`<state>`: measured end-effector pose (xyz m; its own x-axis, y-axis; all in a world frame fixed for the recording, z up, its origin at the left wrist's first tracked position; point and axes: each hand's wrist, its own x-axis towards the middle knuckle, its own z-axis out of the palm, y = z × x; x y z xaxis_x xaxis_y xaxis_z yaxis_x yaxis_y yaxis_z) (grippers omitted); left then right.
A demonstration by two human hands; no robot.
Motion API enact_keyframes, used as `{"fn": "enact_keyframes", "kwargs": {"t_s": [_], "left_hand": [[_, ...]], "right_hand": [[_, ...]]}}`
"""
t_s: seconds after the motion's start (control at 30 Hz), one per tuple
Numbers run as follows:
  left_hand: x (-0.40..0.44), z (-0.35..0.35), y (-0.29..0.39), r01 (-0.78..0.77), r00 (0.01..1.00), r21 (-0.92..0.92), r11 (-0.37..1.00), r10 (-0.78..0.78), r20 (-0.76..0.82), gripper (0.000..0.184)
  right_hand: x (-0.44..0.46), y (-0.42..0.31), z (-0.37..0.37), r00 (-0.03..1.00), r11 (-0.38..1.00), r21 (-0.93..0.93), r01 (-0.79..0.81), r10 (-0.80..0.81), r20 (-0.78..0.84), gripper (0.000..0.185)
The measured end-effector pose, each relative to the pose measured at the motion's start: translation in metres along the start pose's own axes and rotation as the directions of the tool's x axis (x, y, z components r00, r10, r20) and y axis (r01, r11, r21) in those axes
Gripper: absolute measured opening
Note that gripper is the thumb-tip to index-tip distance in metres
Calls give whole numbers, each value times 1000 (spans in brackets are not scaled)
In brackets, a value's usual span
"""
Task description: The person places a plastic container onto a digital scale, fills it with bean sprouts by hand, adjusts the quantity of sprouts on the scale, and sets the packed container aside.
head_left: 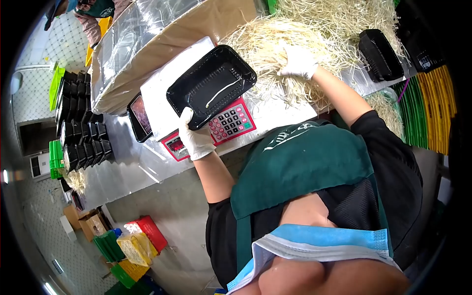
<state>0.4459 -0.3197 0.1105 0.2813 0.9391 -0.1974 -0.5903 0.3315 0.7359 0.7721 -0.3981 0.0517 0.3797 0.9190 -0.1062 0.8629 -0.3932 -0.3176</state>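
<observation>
My gloved left hand point(195, 137) grips the near edge of a black plastic tray point(209, 86), thumb over the rim. One pale sprout strand lies in the tray. Under it is a scale with a white platform point(162, 98) and a red keypad panel point(230, 121); the tray hides part of the scale, and I cannot tell whether it rests on the platform. To the right, my gloved right hand point(299, 62) is in a large heap of bean sprouts point(275, 37), its fingers curled into the strands and partly hidden by them.
Stacked black trays point(86, 142) stand at the table's left end. A phone point(140, 115) lies beside the scale. More black trays point(381, 54) sit at the right, near green and yellow crates point(435, 108). Across a plastic-covered box point(147, 39), another person's sleeve point(88, 27) shows.
</observation>
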Motion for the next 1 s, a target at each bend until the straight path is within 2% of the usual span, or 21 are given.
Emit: {"fn": "enact_keyframes", "kwargs": {"t_s": [0.07, 0.13, 0.2, 0.27, 0.33, 0.37, 0.4, 0.47, 0.5, 0.53, 0.57, 0.6, 0.67, 0.7, 0.73, 0.77, 0.8, 0.83, 0.87, 0.9, 1.0], "left_hand": [[-1, -2, -5, 2, 1000, 0, 1000, -2, -21, 37], [-2, 3, -9, 5, 999, -2, 1000, -5, -42, 35], [-3, 12, -10, -11, 999, -13, 1000, 11, -37, 34], [-1, 24, -11, -24, 999, 16, 1000, 24, -35, 36], [13, 32, -16, -42, 998, 33, 999, 43, -34, 37], [31, 36, -20, -57, 992, 45, 997, 52, 112, 40], [44, 37, -22, -70, 965, 62, 996, 52, 256, 43], [29, 87, -12, -136, 960, 262, 955, 62, 271, 50], [34, 95, -12, -363, 888, 385, 848, 190, 419, 52], [40, 94, -11, -554, 828, 638, 534, 273, 491, 52], [46, 92, -10, -623, 754, 774, 115, 351, 555, 53], [44, 94, -10, -638, 650, 747, -185, 390, 652, 50], [30, 86, -2, -587, 777, 800, -125, 193, 600, 55], [33, 77, -7, -544, 826, 839, -12, 165, 539, 58], [40, 64, -15, -488, 870, 867, 98, 125, 476, 62], [45, 50, -21, -357, 925, 791, 497, 67, 375, 61], [53, 34, -30, -150, 954, 576, 804, -35, 297, 60], [67, 14, -36, -109, 960, 386, 916, -4, 279, 51], [81, -5, -42, -75, 965, 174, 982, 27, 261, 43], [62, 4, -21, -54, 978, 235, 970, 4, 207, 46], [44, 6, 10, 18, 997, 348, 937, -45, 69, 50]], "right_hand": [[-5, 12, -5, 997, 995, 89, 37, -30, -78, 96], [-9, 22, -20, 997, 904, 424, 58, -29, -76, 99], [-9, 33, -27, 998, 868, 494, 51, -20, -67, 101], [-20, 27, -57, 955, 823, 506, 260, -143, -258, 105], [-13, 25, -80, 933, 704, 613, 359, -264, -243, 105], [-9, 17, -93, 842, 762, 373, 530, -418, -342, 106], [-7, 6, -104, 723, 753, 105, 649, -569, -391, 108], [-12, -27, -126, 779, 801, -206, 563, -597, -191, 112], [-9, -39, -120, 736, 745, -310, 591, -655, -173, 110], [-3, -49, -119, 686, 675, -419, 608, -712, -150, 109], [2, -62, -115, 663, 602, -542, 586, -741, -108, 104], [7, -77, -110, 662, 557, -637, 533, -743, -96, 94], [18, -110, -99, 663, 563, -638, 526, -741, -107, 77], [24, -119, -81, 545, 516, -719, 466, -807, -226, 67], [18, -148, -79, 682, 559, -735, 385, -708, -181, 67], [14, -169, -71, 706, 642, -657, 395, -670, -230, 70], [11, -184, -63, 731, 717, -572, 400, -626, -273, 73], [9, -195, -60, 737, 762, -465, 451, -612, -288, 78], [7, -206, -57, 742, 795, -349, 497, -597, -303, 84], [4, -217, -53, 748, 813, -230, 535, -583, -318, 90], [4, -231, -38, 725, 815, -197, 545, -576, -377, 86]]}}
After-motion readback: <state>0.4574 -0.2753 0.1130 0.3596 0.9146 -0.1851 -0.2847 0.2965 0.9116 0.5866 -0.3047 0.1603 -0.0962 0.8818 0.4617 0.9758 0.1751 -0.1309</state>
